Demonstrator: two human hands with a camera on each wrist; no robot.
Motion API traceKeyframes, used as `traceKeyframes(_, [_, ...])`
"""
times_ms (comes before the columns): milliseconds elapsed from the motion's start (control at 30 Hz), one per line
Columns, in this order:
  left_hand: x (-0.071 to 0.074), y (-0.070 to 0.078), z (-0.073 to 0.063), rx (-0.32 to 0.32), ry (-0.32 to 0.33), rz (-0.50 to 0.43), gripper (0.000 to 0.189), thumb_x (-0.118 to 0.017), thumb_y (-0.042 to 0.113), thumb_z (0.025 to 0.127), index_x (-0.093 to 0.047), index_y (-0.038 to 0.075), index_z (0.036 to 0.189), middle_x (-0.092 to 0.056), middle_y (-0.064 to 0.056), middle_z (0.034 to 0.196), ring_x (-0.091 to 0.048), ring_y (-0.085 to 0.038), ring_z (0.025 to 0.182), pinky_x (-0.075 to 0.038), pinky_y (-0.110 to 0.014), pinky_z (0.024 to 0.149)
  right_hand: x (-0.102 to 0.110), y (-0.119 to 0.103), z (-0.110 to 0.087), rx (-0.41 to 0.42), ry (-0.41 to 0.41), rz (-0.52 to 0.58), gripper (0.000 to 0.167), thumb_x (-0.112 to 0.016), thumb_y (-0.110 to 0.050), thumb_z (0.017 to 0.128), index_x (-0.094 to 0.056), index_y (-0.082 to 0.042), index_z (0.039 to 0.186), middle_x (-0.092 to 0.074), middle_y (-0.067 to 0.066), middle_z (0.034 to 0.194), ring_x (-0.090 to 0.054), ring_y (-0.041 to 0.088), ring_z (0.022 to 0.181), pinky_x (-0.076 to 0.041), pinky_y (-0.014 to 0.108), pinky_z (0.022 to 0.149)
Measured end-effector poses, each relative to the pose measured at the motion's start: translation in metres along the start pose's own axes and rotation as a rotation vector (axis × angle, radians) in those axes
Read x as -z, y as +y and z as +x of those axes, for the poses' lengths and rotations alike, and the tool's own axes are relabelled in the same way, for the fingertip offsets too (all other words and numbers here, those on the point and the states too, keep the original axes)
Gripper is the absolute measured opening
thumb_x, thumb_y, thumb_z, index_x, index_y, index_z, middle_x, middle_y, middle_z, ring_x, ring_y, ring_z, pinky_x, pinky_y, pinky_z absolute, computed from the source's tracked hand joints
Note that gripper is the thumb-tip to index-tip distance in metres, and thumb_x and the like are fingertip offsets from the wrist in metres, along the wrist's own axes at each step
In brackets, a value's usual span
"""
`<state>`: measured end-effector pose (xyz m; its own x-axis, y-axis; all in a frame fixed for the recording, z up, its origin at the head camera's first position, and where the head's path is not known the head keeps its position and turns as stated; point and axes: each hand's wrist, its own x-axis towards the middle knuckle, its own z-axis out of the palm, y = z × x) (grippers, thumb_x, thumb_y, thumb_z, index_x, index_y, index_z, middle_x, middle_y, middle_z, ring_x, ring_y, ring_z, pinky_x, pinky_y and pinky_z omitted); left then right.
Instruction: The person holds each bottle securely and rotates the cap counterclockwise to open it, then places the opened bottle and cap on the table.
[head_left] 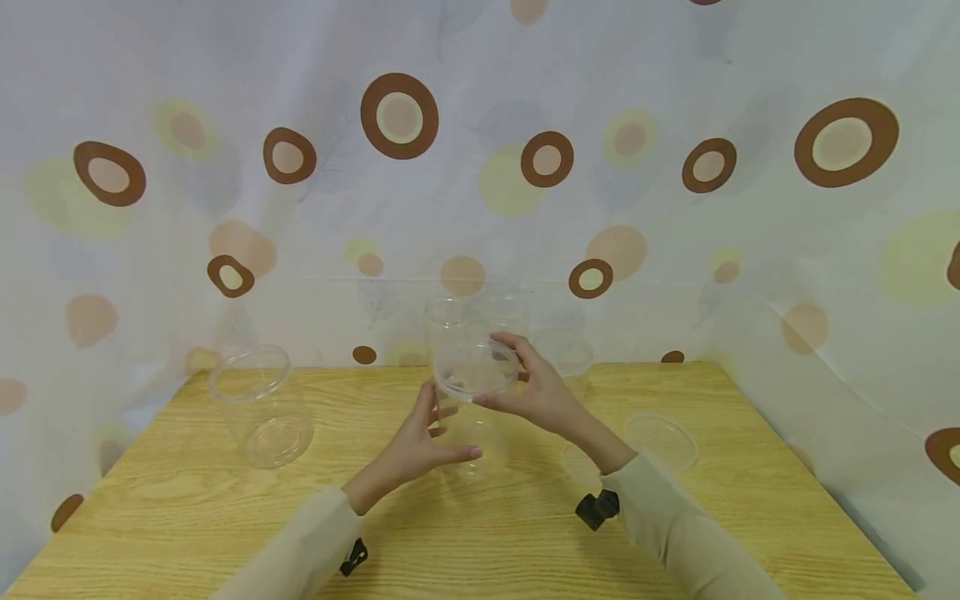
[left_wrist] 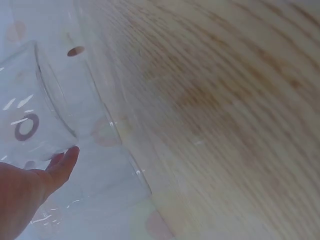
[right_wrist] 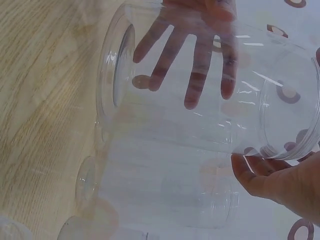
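A clear plastic jar (head_left: 474, 429) stands upright between the two hands near the middle of the table. My left hand (head_left: 408, 454) holds its side low down, thumb on the near face and fingers behind. Through the jar's wall, the right wrist view shows those fingers (right_wrist: 200, 70) spread. Up at the rim, my right hand (head_left: 551, 400) grips the jar's top, thumb in front and fingers at the far side. In the right wrist view the right hand (right_wrist: 285, 185) curves under the ringed top end. Whether a lid sits on that rim, I cannot tell.
Another clear jar (head_left: 273, 442) stands at the table's left. Behind the hands are more clear jars (head_left: 448, 315), partly hidden. Two flat clear lids (head_left: 663, 442) lie on the right, one partly under the right forearm. A patterned cloth (head_left: 480, 225) hangs behind the wooden table (head_left: 450, 550).
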<state>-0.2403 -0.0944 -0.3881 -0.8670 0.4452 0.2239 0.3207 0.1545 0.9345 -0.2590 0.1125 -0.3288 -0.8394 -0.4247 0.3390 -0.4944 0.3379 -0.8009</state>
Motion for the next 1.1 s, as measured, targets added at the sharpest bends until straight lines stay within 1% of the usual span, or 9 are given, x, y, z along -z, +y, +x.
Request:
traceKeyframes(67, [-0.001, 0.007, -0.002, 0.006, -0.004, 0.002, 0.102, -0.076, 0.013, 0.074, -0.004, 0.026, 0.145, -0.018, -0.012, 0.148, -0.031, -0.040, 0.131, -0.030, -0.059, 0.101, 0.001, 0.000, -0.001, 0.009, -0.005, -0.003, 0.078, -0.075, -0.027, 0.076, -0.031, -0.019, 0.139, -0.032, 0.012, 0.144, -0.040, 0.031, 0.126, -0.035, 0.055, 0.098])
traceKeyframes(167, [-0.001, 0.011, -0.003, 0.009, -0.001, 0.006, 0.101, -0.076, 0.014, 0.074, -0.007, 0.026, 0.145, -0.021, -0.011, 0.147, -0.033, -0.040, 0.130, -0.032, -0.058, 0.101, 0.003, 0.002, 0.000, 0.015, -0.020, 0.005, 0.079, -0.075, -0.029, 0.076, -0.030, -0.019, 0.140, -0.031, 0.011, 0.144, -0.038, 0.030, 0.126, -0.035, 0.056, 0.098])
traceKeyframes(267, [-0.002, 0.011, -0.003, 0.000, 0.006, 0.010, 0.100, -0.077, 0.013, 0.073, -0.009, 0.024, 0.145, -0.023, -0.012, 0.146, -0.034, -0.042, 0.129, -0.033, -0.058, 0.100, 0.005, 0.002, 0.000, 0.002, -0.041, 0.025, 0.081, -0.075, -0.029, 0.076, -0.028, -0.018, 0.141, -0.030, 0.011, 0.145, -0.037, 0.031, 0.127, -0.035, 0.056, 0.098])
traceKeyframes(433, [-0.001, 0.011, -0.003, -0.027, 0.001, 0.019, 0.100, -0.077, 0.011, 0.072, -0.011, 0.020, 0.146, -0.027, -0.014, 0.144, -0.038, -0.043, 0.125, -0.035, -0.058, 0.098, 0.006, 0.000, 0.000, -0.029, -0.073, 0.043, 0.085, -0.076, -0.029, 0.075, -0.026, -0.018, 0.142, -0.032, 0.013, 0.145, -0.040, 0.038, 0.124, -0.041, 0.052, 0.094])
traceKeyframes(500, [0.000, 0.012, -0.003, -0.037, 0.001, 0.025, 0.099, -0.078, 0.010, 0.071, -0.013, 0.019, 0.145, -0.029, -0.015, 0.143, -0.040, -0.043, 0.124, -0.037, -0.057, 0.097, 0.007, 0.000, 0.000, -0.022, -0.073, 0.041, 0.086, -0.076, -0.028, 0.074, -0.026, -0.016, 0.143, -0.034, 0.013, 0.144, -0.041, 0.040, 0.123, -0.041, 0.052, 0.095])
traceKeyframes(700, [0.001, 0.014, -0.004, -0.044, 0.009, 0.037, 0.100, -0.079, 0.009, 0.068, -0.016, 0.023, 0.145, -0.034, -0.015, 0.141, -0.044, -0.042, 0.121, -0.039, -0.055, 0.096, 0.007, 0.002, 0.001, 0.020, -0.067, 0.064, 0.085, -0.078, -0.023, 0.073, -0.029, -0.012, 0.141, -0.037, 0.017, 0.142, -0.041, 0.039, 0.124, -0.036, 0.055, 0.099])
traceKeyframes(867, [0.003, 0.013, -0.004, -0.058, -0.001, 0.023, 0.100, -0.080, 0.009, 0.068, -0.017, 0.023, 0.145, -0.036, -0.017, 0.140, -0.046, -0.042, 0.120, -0.039, -0.056, 0.095, 0.008, 0.003, 0.001, 0.025, -0.075, 0.092, 0.084, -0.078, -0.024, 0.072, -0.032, -0.013, 0.141, -0.036, 0.014, 0.142, -0.042, 0.038, 0.123, -0.039, 0.053, 0.097])
traceKeyframes(967, [0.005, 0.011, -0.003, -0.085, -0.040, -0.014, 0.100, -0.080, 0.009, 0.068, -0.017, 0.024, 0.145, -0.037, -0.016, 0.139, -0.047, -0.042, 0.118, -0.041, -0.055, 0.093, 0.010, 0.004, 0.001, 0.054, -0.115, 0.142, 0.083, -0.078, -0.024, 0.073, -0.032, -0.010, 0.140, -0.036, 0.013, 0.142, -0.042, 0.035, 0.123, -0.040, 0.049, 0.097])
traceKeyframes(1100, [0.008, 0.010, -0.003, -0.111, -0.095, -0.042, 0.101, -0.080, 0.009, 0.069, -0.015, 0.027, 0.145, -0.037, -0.013, 0.138, -0.048, -0.039, 0.119, -0.044, -0.051, 0.092, 0.015, 0.005, 0.003, 0.108, -0.205, 0.221, 0.082, -0.076, -0.024, 0.075, -0.030, -0.006, 0.140, -0.035, 0.014, 0.142, -0.039, 0.030, 0.126, -0.042, 0.034, 0.096])
